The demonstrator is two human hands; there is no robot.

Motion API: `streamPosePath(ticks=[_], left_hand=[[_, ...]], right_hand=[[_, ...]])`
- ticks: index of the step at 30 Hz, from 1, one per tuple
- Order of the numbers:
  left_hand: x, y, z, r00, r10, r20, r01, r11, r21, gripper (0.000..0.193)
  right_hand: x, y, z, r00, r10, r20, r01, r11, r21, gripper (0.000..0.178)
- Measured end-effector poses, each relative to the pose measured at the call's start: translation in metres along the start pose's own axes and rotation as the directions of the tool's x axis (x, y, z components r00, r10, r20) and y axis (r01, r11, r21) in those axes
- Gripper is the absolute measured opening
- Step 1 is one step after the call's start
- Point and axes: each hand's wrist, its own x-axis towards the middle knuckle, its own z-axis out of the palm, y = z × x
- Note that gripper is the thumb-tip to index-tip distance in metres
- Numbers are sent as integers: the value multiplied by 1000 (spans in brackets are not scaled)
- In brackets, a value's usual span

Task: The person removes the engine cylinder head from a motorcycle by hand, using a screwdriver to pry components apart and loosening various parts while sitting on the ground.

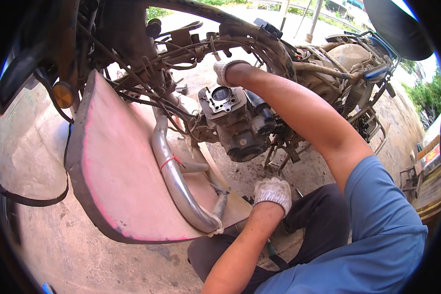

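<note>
My right hand point(226, 72), in a white knit glove, is at the top of a motorcycle engine point(240, 130), just behind its open cylinder point(222, 94). Its fingers curve down on the far side, and their tips are hidden. A piston top shows in the cylinder bore. My left hand point(274, 192), gloved too, hangs low between the engine and my knees with its fingers curled closed. What lies within them, if anything, does not show. Close by on its right a thin metal tool point(299, 192) is partly visible.
A pale fairing panel point(122, 166) with a dark rim stands left of the engine, beside a chrome exhaust pipe point(169, 171) with a red tie. Frame tubes and cables point(196, 56) run above the engine. The motorcycle's rear point(350, 59) extends to the right. My knees point(323, 210) are close below.
</note>
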Motion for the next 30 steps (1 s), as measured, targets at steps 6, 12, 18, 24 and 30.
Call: streamPosePath(ticks=[6, 12, 18, 24, 30], left_hand=[[-1, 2, -4, 999, -29, 13, 29, 999, -19, 33], [-14, 5, 3, 1000, -20, -4, 20, 1000, 20, 34], [-7, 2, 15, 992, 10, -129, 11, 987, 163, 35], [2, -2, 37, 992, 105, -73, -91, 979, 184, 28], [23, -7, 64, 995, 57, 84, -74, 972, 223, 29]], right_hand=[[-108, 9, -19, 933, -134, -333, 184, 975, 121, 24], [-320, 110, 62, 792, 210, -573, 273, 717, 641, 18], [-532, 214, 288, 477, 863, 167, 458, -406, 791, 31], [-667, 197, 535, 123, 734, 668, 628, -579, 520, 27], [-712, 233, 639, -124, 448, 886, 730, -563, 387, 16]])
